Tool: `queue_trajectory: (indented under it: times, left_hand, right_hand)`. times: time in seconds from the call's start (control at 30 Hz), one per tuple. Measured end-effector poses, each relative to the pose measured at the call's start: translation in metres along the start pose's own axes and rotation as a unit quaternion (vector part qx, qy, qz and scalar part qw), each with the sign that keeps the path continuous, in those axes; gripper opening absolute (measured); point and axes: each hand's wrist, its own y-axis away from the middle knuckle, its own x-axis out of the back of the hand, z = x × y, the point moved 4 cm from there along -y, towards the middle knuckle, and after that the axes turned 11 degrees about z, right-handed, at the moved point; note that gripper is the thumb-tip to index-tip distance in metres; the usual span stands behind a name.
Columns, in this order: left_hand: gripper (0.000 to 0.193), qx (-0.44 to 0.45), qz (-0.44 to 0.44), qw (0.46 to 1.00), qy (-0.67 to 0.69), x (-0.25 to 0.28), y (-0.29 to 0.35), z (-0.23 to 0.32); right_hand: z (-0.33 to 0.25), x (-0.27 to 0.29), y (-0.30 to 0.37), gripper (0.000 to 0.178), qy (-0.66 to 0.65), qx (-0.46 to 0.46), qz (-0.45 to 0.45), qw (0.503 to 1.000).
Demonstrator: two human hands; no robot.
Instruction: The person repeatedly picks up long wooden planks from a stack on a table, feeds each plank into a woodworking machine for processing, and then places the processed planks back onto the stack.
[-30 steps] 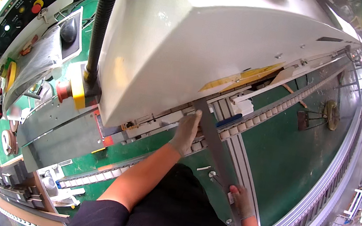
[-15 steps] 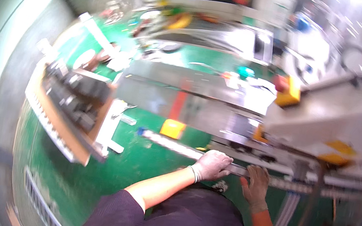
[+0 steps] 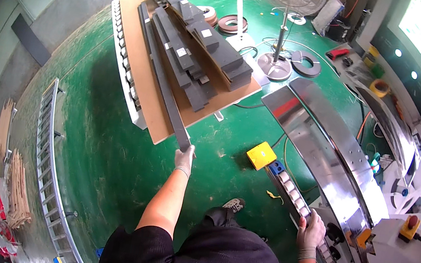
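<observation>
My left hand (image 3: pixel 184 161), in a pale glove, is closed around the near end of a long dark grey strip (image 3: pixel 161 77). The strip lies along the edge of a brown board (image 3: pixel 128 25), its near end jutting past the board's corner. Beside it on the board are stacks of dark grey panels (image 3: pixel 182 64), some with white labels. My right hand (image 3: pixel 311 231), also gloved, rests on a roller rail (image 3: pixel 295 195) at the machine's side, thumb apart from the fingers, holding nothing that I can see.
Polished metal tables (image 3: pixel 322 155) stand ahead to the right, with a yellow box (image 3: pixel 261 156) at the rail's end. A fan (image 3: pixel 274 67) and coiled bands (image 3: pixel 305 64) stand beyond. A ladder-like roller frame (image 3: pixel 52 172) is at the left. The machine (image 3: pixel 411 257) is at the right.
My view has turned left toward the board of panels. My left hand has left the rail and taken hold of the grey strip's end. My right hand is still at the rail.
</observation>
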Motion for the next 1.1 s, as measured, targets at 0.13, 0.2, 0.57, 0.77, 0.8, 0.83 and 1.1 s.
queue_trajectory:
  times: [0.13,0.2,0.57,0.77,0.8,0.83,1.1]
  left_hand:
    - [0.048,-0.026,-0.063,0.983,-0.172,0.001,-0.017,-0.004]
    - [0.048,0.007,-0.081,0.986,-0.147,-0.004,-0.018,-0.01]
    - [0.019,0.466,-0.467,0.742,0.119,0.052,0.196,-0.061]
    - [0.058,-0.215,-0.808,0.442,-0.325,0.047,0.298,-0.202]
    - [0.06,-0.355,-0.769,0.348,-0.401,0.061,0.293,-0.146]
    - [0.055,-0.39,-0.722,0.344,-0.457,0.077,0.279,-0.106]
    - [0.092,0.414,-0.501,0.76,0.014,0.078,0.121,-0.117]
  right_hand:
    - [-0.038,-0.014,-0.024,0.046,0.012,-0.017,-0.027,0.999]
    - [-0.045,-0.021,-0.028,0.046,0.022,-0.014,-0.013,1.0]
    - [-0.21,-0.064,-0.003,0.071,-0.159,0.143,-0.185,0.959]
    - [-0.173,-0.119,0.091,0.088,-0.028,-0.011,-0.403,0.915]
    - [-0.149,-0.118,0.117,0.083,-0.002,-0.036,-0.366,0.93]
    - [-0.136,-0.106,0.139,0.072,0.001,-0.018,-0.327,0.945]
    - [-0.011,0.086,0.33,0.063,0.028,-0.052,-0.229,0.972]
